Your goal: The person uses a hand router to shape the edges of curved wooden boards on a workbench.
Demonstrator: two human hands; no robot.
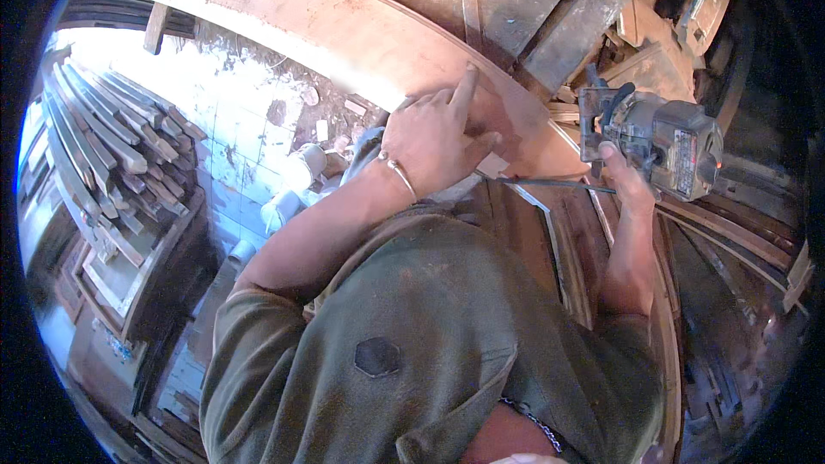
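Observation:
A long, pale wooden board [326, 21] runs from the upper left to the middle. My left hand [438, 133] lies on its near edge, fingers stretched out and thumb apart, a bracelet on the wrist. At the right my right hand [627, 176] is wrapped round a trim router [662, 142], a grey motor body with a dark metal base turned to the left. The router is beside the board's right end, apart from my left hand. What its bit touches is hidden. A dark cable [559, 183] stretches between the two hands.
Long wood strips [103, 137] are stacked at the left, above a framed panel [112, 283]. White containers [301, 167] stand on the sunlit floor among debris. Broad panels [524, 0] lie beyond the board. Offcuts [653, 60] crowd the upper right, with planks [730, 232] below.

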